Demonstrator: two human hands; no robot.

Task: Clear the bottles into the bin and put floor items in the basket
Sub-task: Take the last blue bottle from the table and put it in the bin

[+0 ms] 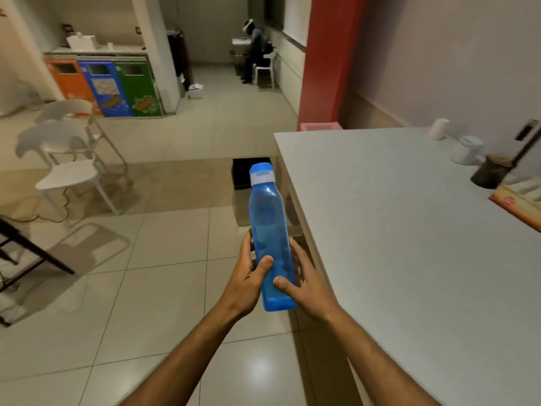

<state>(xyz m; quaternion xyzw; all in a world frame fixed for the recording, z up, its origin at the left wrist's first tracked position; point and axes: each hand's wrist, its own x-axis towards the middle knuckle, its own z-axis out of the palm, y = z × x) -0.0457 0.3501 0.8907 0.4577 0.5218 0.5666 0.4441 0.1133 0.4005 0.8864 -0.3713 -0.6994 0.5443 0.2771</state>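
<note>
Over the tiled floor, beside the worktop: a blue water bottle (270,238) is held out in both hands, tilted slightly with its cap away from the camera.
Bottle: translucent blue, square-sided, with a white collar and a blue cap (262,169); its base sits lowest, nearest the wearer.
Left hand (248,276): wrapped round the bottle's lower left side, thumb laid across the front face, fingers curled behind.
Right hand (304,284): gripping the lower right side, thumb pressing the front near the base, fingers reaching round the far edge.
Worktop (409,244): a pale grey surface filling the right of the view, its near corner just right of the bottle.
On the worktop, far right: a white cup (467,149), a taller white container (439,128), a dark pot (491,172) and a flat orange-edged box (518,200), all well apart from the hands.
Black bin (243,174): on the floor against the worktop's end, partly hidden behind the bottle's cap.
Pink basket (320,126): only its rim shows, beyond the worktop's far edge by the red pillar (325,60).
Recycling bins (105,86): orange, blue and green, in a row far back on the left.
White chairs (70,159): stacked on the left.
Background: a seated person (256,51) in the far corridor.
</note>
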